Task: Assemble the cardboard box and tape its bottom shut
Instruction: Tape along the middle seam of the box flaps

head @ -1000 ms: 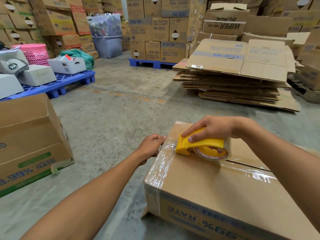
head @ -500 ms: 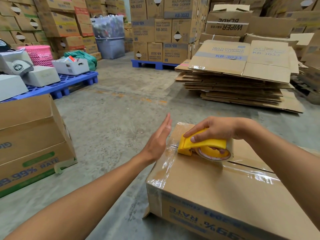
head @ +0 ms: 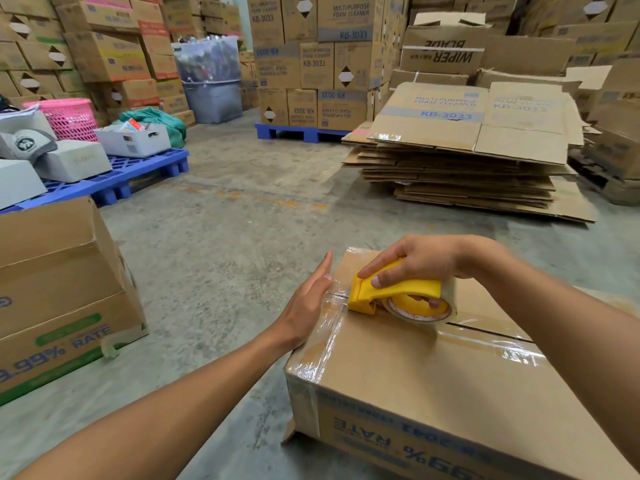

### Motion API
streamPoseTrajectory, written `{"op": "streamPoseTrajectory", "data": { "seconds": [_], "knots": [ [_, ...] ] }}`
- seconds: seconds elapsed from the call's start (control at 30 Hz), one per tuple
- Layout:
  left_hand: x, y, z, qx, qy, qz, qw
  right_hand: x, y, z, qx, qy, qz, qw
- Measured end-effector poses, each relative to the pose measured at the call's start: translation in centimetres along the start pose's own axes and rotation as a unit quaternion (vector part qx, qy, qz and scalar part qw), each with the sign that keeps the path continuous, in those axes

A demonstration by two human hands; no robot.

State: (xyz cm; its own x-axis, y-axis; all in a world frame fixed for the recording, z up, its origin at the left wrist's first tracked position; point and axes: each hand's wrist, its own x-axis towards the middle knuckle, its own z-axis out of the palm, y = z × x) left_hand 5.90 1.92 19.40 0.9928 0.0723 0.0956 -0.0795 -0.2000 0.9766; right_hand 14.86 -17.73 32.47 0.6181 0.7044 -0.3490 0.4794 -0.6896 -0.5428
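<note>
Warehouse, bare concrete floor (head: 221, 244), cartons stacked along the back and both sides.

Our right hand (head: 426, 261) is clamped over the yellow tape dispenser (head: 391, 292), index finger along the top of it, other fingers curled through the roll. Dispenser sits on the upturned face of the cardboard box (head: 433, 382), cutter end at the box's far-left edge, roll of clear tape (head: 420, 311) just behind it over the centre seam.

Our left hand (head: 308, 306) is flat, fingers straight and together, gripping nothing. It's pressed against the box's left side face at the top edge, right where the tape strip (head: 322, 344) folds over the edge. Glossy tape runs along that left edge and down the near-left corner; another strip runs along the flap seam (head: 491, 336) to the right of the dispenser. Part of the seam still shows as a dark gap.

The box sits on the floor at lower right, print on its near side upside down ("% RATE").

Further out: 1 more printed carton (head: 65, 296) at left, a blue pallet (head: 114, 181) behind it carrying grey boxes, a cap and a pink basket (head: 65, 116). Ahead at right, a stack of flattened cartons (head: 464, 161) marked KB-3033. A second blue pallet (head: 301, 133) holds stacked KB-3033 cartons at the back.
</note>
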Motion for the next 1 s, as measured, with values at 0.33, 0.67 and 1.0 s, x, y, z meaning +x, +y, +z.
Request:
{"op": "streamPoseTrajectory", "data": {
  "seconds": [0.33, 0.67, 1.0],
  "knots": [
    [-0.8, 1.0, -0.4, 0.33, -0.08, 0.065, 0.938, 0.2, -0.1, 0.0, 0.003, -0.001, 0.008, 1.0],
    [-0.4, 0.5, 0.5, 0.472, -0.142, 0.016, 0.87, 0.2, -0.2, -0.2, 0.076, -0.047, 0.022, 0.996],
    [-1.0, 0.2, 1.0, 0.516, -0.144, 0.022, 0.844, -2.5, 2.2, 0.2, 0.071, -0.034, -0.013, 0.997]
  ]
}}
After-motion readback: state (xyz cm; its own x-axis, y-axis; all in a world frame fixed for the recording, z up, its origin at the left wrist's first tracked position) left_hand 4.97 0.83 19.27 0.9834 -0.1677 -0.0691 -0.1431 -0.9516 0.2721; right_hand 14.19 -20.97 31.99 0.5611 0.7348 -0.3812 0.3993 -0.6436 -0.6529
